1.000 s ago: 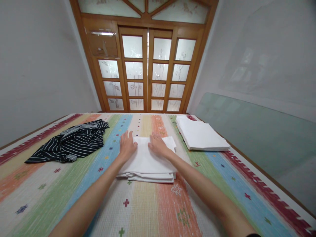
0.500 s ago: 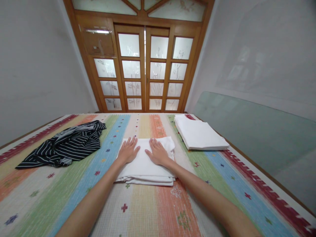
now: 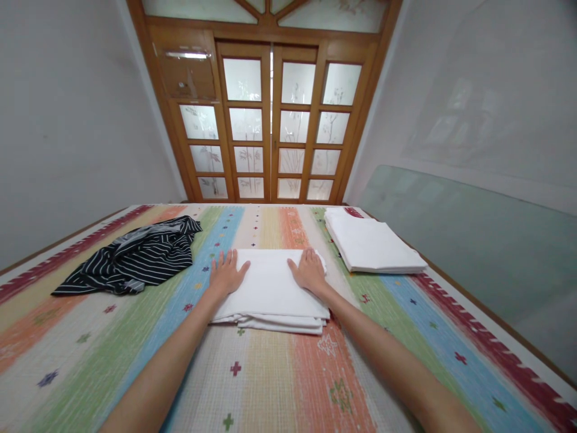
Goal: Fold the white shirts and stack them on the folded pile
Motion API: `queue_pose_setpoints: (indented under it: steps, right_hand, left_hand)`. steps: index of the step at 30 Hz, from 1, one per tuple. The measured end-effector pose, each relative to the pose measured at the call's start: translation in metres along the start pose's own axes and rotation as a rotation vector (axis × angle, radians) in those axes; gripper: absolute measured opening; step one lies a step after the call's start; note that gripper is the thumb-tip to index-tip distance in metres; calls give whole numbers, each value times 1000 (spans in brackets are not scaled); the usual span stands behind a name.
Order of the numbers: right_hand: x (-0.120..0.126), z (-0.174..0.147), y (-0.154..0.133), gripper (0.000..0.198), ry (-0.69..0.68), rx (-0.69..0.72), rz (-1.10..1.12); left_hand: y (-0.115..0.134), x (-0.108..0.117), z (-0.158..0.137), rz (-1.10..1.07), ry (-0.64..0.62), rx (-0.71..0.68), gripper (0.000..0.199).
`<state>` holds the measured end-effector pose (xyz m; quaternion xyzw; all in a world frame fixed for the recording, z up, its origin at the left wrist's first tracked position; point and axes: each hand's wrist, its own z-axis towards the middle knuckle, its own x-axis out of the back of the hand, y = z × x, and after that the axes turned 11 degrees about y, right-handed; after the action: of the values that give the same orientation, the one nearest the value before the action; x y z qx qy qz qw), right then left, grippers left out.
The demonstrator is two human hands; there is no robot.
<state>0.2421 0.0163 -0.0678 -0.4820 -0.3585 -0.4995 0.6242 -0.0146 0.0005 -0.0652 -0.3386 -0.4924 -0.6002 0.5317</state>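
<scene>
A folded white cloth lies flat before me, its layers showing along the near edge. On its left edge rests my left hand, palm down, fingers stretched out and thumb apart. My right hand lies on the far right part of the same cloth. Its thumb points inward, away from the fingers, which bend slightly near the far corner. Neither hand has the cloth pinched, as far as I can see.
A crumpled black-and-white striped garment lies to the left. At the right is a stack of folded white cloth. All rest on a striped, multicoloured cover. A pale green panel stands along the right side; wooden glazed doors are beyond.
My hands have moved apart, from the middle of the folded cloth out to its left and right sides. The cloth's top looks flatter, and the view has shifted slightly.
</scene>
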Motion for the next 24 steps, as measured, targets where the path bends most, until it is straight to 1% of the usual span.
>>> queue_pose_setpoints:
  steps: [5, 8, 10, 13, 15, 17, 19, 20, 21, 24]
  right_hand:
    - [6, 1, 7, 84, -4, -38, -37]
    - [11, 0, 16, 84, -24, -47, -43]
    - [12, -1, 23, 84, -33, -46, -37]
    - [11, -1, 31, 83, -32, -27, -47]
    - [10, -1, 33, 83, -17, -13, -71]
    - [10, -1, 32, 83, 3, 0, -108]
    - [13, -2, 28, 79, 35, 32, -147]
    - [15, -3, 26, 76, 56, 65, -161]
    - [18, -3, 23, 73, 75, 109, -168]
    - [23, -5, 13, 65, 102, 237, -162]
  left_hand:
    - [5, 4, -5, 59, 68, -65, 72]
    - [8, 7, -9, 62, 50, -78, 71]
    - [5, 8, -11, 4, 20, -53, 70]
    - [-3, 11, -7, -201, 22, 1, 63]
    - [-11, 14, 2, -395, 56, 100, 56]
    - [-17, 18, 16, -618, 65, 296, 48]
    - [-21, 23, 30, -805, 28, 480, 41]
    - [-22, 25, 36, -872, 0, 536, 37]
    - [-23, 27, 42, -924, -30, 565, 33]
    - [-24, 32, 54, -1028, -126, 585, 22]
